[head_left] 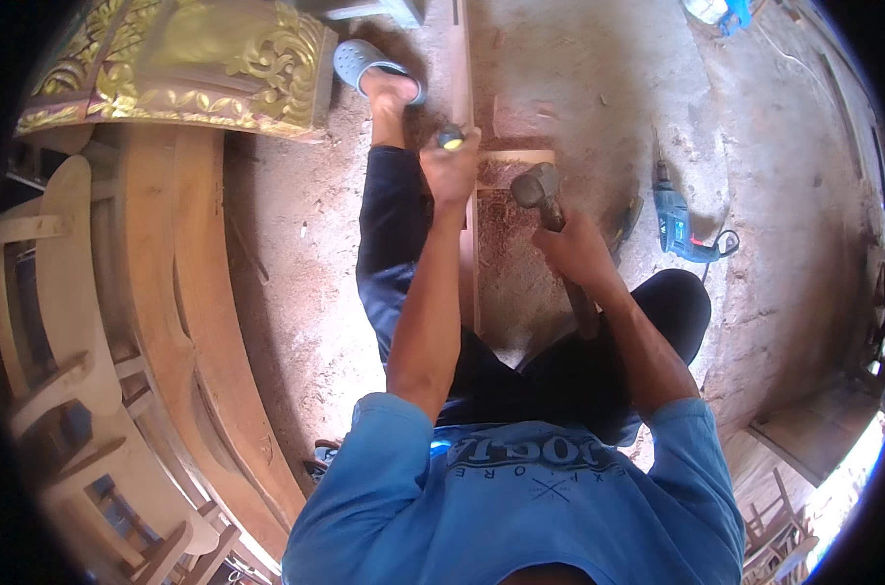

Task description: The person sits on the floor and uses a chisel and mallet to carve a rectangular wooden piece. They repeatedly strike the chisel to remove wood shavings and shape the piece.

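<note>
My left hand is closed around the black-and-yellow handle of a chisel, held end-up over a long narrow wooden board. The hand hides the chisel's blade and where it meets the wood. A hammer is in my right hand, its metal head raised up and left, to the right of the board. Its wooden handle slants down toward my lap. The hammer head and the chisel are apart. The board runs away from me between my legs.
Wood shavings lie beside the board. On the floor to the right is a blue power drill with its cord. Long wooden planks and chair-like frames line the left, below a gold carved panel. My left foot wears a grey clog.
</note>
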A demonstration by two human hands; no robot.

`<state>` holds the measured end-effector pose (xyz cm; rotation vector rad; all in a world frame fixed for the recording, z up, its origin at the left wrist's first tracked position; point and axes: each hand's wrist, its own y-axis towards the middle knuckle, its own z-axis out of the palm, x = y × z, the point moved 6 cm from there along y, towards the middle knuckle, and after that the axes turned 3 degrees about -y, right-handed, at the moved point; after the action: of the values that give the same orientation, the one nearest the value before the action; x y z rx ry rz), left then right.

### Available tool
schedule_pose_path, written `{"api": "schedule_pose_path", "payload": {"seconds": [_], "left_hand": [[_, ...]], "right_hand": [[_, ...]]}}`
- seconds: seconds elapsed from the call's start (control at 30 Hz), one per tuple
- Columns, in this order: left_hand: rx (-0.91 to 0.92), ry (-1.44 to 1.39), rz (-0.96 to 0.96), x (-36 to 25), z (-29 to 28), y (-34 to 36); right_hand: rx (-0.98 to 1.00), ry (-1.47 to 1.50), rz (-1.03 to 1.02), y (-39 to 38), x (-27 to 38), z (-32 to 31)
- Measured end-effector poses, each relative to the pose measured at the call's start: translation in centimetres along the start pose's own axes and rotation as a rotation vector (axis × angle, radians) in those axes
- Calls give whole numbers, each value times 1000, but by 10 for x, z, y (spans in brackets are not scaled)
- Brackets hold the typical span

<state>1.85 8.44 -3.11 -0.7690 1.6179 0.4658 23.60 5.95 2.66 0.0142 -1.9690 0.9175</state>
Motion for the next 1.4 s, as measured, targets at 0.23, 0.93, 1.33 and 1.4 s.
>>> {"api": "schedule_pose_path", "payload": {"seconds": [0.23,0.93,1.33,1.4], "left_hand": [[-235,78,261,20,5,13],[262,-535,116,-73,-44,36],[362,-391,-59,-30,-18,38],[335,-390,-61,-28,-20,42]], "right_hand": [[-115,-55,-52,8,-18,-4],[-41,89,-24,16,-34,5],[-55,-9,-32,-7,3,2],[-79,-31,-79,-12,22,-6]]}}
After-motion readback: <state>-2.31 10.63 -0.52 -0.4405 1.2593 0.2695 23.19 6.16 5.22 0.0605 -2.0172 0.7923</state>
